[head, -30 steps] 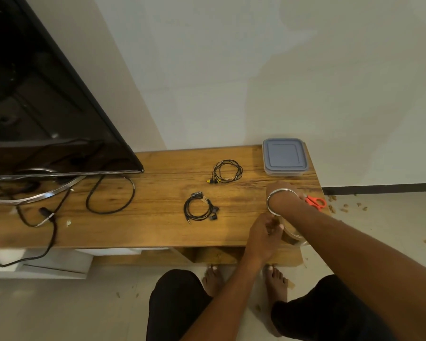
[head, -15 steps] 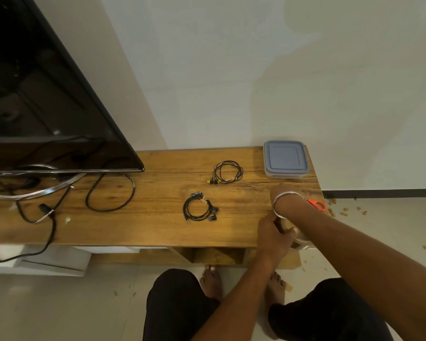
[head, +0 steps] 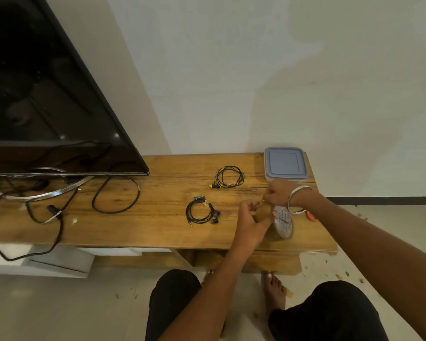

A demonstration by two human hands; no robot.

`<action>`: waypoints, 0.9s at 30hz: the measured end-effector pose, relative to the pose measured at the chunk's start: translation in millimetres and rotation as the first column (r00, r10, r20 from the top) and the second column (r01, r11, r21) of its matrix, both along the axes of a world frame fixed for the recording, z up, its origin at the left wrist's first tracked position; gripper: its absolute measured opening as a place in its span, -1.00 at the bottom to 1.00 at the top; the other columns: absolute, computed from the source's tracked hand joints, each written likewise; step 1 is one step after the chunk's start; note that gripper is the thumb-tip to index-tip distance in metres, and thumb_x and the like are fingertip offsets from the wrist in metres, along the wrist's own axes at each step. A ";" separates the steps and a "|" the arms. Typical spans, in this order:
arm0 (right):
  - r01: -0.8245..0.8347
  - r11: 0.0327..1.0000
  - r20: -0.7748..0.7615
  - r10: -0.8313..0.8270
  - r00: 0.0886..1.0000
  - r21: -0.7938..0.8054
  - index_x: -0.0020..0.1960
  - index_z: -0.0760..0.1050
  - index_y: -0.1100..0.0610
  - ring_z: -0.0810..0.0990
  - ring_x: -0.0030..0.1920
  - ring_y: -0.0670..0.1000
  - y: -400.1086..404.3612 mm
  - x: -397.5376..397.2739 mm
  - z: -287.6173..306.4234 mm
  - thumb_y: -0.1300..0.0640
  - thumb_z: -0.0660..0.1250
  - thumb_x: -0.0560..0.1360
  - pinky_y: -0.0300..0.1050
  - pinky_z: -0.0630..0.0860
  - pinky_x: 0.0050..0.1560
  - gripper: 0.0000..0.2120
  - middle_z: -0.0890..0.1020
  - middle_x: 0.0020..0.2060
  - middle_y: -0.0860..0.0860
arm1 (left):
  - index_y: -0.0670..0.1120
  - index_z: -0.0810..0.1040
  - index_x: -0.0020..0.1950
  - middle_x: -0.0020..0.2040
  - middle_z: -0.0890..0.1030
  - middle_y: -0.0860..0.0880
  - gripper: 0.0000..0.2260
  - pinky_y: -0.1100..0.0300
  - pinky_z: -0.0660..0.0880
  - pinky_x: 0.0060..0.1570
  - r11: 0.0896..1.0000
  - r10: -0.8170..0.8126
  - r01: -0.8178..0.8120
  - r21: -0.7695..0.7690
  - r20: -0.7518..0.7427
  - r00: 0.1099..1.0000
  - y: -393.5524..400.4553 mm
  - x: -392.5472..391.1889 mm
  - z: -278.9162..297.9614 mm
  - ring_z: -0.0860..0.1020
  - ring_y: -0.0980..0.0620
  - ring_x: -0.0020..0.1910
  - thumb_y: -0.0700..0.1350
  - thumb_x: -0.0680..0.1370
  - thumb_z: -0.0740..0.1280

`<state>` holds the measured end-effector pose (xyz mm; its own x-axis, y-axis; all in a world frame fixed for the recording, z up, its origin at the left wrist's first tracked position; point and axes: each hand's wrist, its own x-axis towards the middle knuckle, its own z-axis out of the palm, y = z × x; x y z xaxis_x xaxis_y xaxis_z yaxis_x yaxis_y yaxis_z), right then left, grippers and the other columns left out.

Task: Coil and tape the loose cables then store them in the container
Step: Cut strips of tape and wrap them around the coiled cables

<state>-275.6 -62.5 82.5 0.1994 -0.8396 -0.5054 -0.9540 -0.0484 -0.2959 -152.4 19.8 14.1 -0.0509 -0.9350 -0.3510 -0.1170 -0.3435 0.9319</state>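
Note:
Two coiled black cables lie on the wooden table (head: 138,227): one with dark earbuds (head: 201,212) nearer me, one with yellow plugs (head: 228,177) farther back. A brown tape roll (head: 282,226) stands upright near the right front edge. My left hand (head: 252,223) grips the roll's side. My right hand (head: 279,191), with a metal bangle on its wrist, pinches the tape's loose end just above the roll. A clear container with a blue-grey lid (head: 285,163) sits shut at the back right corner.
Orange scissors (head: 311,216) peek out behind my right wrist. A large black TV (head: 47,99) on a metal stand fills the table's left side, with a thick black power cable (head: 113,193) looping beside it. My bare feet show below the table.
Both hands have lifted from the table's front edge and moved back. The tape roll, earlier mostly covered, now stands exposed, and my right hand has shifted left onto the tape end.

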 end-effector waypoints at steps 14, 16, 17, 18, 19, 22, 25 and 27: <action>0.052 0.997 0.234 -0.036 0.971 -0.064 -0.02 0.62 0.13 0.55 -0.16 -0.05 15.7 -15.5 -9.4 0.08 0.34 0.51 -0.27 0.39 -0.23 -0.85 0.63 -0.17 -0.02 | 0.06 0.37 0.12 0.16 0.43 0.03 -0.67 0.34 0.47 -0.06 0.962 -0.017 0.049 -0.269 0.120 0.993 0.4 13.8 1.9 0.49 0.12 0.01 -0.06 0.48 0.47; 0.070 0.992 0.253 -0.042 0.967 -0.104 0.01 0.62 0.11 0.54 -0.15 -0.07 16.4 -16.5 -13.3 0.07 0.34 0.51 -0.28 0.39 -0.22 -0.84 0.63 -0.14 -0.02 | 0.07 0.41 0.13 0.20 0.43 0.06 -0.67 0.28 0.44 0.16 0.931 -0.063 0.105 -0.351 0.129 0.990 -4.2 16.5 2.0 0.46 0.18 0.17 -0.10 0.47 0.47; 0.078 0.989 0.274 -0.042 0.961 -0.122 0.02 0.62 0.09 0.54 -0.14 -0.08 16.7 -17.8 -15.2 0.07 0.35 0.50 -0.29 0.41 -0.19 -0.84 0.63 -0.12 -0.02 | 0.07 0.44 0.12 0.21 0.45 0.05 -0.70 0.22 0.41 0.26 0.907 -0.117 0.158 -0.390 0.128 0.985 -5.9 17.2 2.2 0.45 0.16 0.24 -0.12 0.48 0.45; 0.087 0.986 0.298 -0.041 0.954 -0.140 0.02 0.63 0.09 0.55 -0.13 -0.08 17.1 -19.5 -16.8 0.08 0.36 0.50 -0.27 0.43 -0.15 -0.85 0.65 -0.10 -0.01 | 0.06 0.48 0.12 0.20 0.48 0.03 -0.74 0.14 0.39 0.32 0.886 -0.171 0.206 -0.415 0.122 0.978 -7.5 17.5 1.3 0.45 0.13 0.27 -0.14 0.49 0.43; 0.090 0.983 0.319 -0.035 0.947 -0.159 0.02 0.64 0.09 0.55 -0.13 -0.08 17.2 -20.8 -18.4 0.11 0.37 0.49 -0.26 0.44 -0.12 -0.85 0.66 -0.08 0.01 | 0.05 0.52 0.11 0.19 0.50 0.01 -0.77 0.05 0.39 0.35 0.874 -0.205 0.234 -0.426 0.113 0.972 -9.0 17.9 -0.2 0.46 0.09 0.28 -0.16 0.50 0.41; 0.071 0.977 0.349 0.004 0.937 -0.202 0.02 0.65 0.11 0.56 -0.14 -0.08 19.7 -24.0 -21.3 0.16 0.38 0.48 -0.23 0.49 -0.08 -0.85 0.68 -0.06 0.03 | 0.01 0.61 0.12 0.18 0.53 0.01 -0.80 0.11 0.40 0.33 0.880 -0.250 0.259 -0.397 0.075 0.965 -13.5 20.2 -3.0 0.49 0.10 0.27 -0.18 0.51 0.41; 0.039 0.967 0.359 0.056 0.932 -0.252 0.03 0.66 0.14 0.60 -0.11 -0.04 20.5 -25.7 -23.2 0.18 0.38 0.47 -0.17 0.55 -0.01 -0.84 0.69 -0.05 0.04 | 0.09 0.64 0.11 0.19 0.54 0.11 -0.80 0.25 0.38 0.19 0.883 -0.293 0.312 -0.349 0.109 0.950 -21.3 25.6 -0.9 0.47 0.20 0.23 -0.14 0.52 0.43; 0.024 0.954 0.359 0.089 0.929 -0.298 0.02 0.66 0.14 0.60 -0.09 -0.06 20.5 -26.1 -23.2 0.18 0.39 0.47 -0.23 0.51 -0.03 -0.85 0.69 -0.06 0.04 | 0.09 0.65 0.09 0.13 0.56 0.14 -0.82 0.23 0.39 0.10 0.873 -0.336 0.360 -0.328 0.131 0.933 -26.3 27.2 1.9 0.49 0.22 0.17 -0.13 0.53 0.42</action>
<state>-301.6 -41.9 59.3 0.3517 -0.9277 -0.1252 -0.7783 -0.2155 -0.5898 -125.2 -6.5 16.0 -0.3827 -0.9234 -0.0287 -0.2370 0.0681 0.9691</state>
